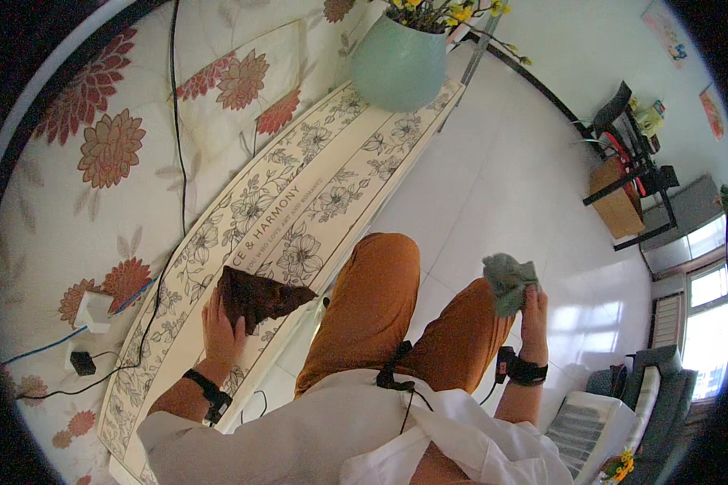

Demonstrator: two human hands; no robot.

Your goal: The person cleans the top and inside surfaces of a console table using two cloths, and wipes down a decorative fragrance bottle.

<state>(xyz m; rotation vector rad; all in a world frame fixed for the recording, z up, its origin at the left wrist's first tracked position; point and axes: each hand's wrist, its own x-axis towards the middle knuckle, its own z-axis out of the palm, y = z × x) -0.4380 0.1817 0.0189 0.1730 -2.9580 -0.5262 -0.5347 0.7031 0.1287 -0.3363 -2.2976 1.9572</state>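
Observation:
My left hand (223,330) is on a dark brown cloth (261,297) at the near part of a long, narrow tabletop with a floral-patterned cover (333,203). The fingers lie at the cloth's left edge, partly hidden beneath it; whether they grip it is unclear. A crumpled grey-green cloth (511,285) is held in my right hand (534,309), above my right knee and away from the table. Both wrists wear black straps. At the table's far end stands a pale green vase (400,63) with yellow-flowered branches.
Flowered wallpaper (112,148) runs along the table's left side, with a black cable (182,170) hanging across it and plugs at lower left. A black-framed rack with a cardboard box (616,197) stands at right. A sofa (661,394) is at lower right.

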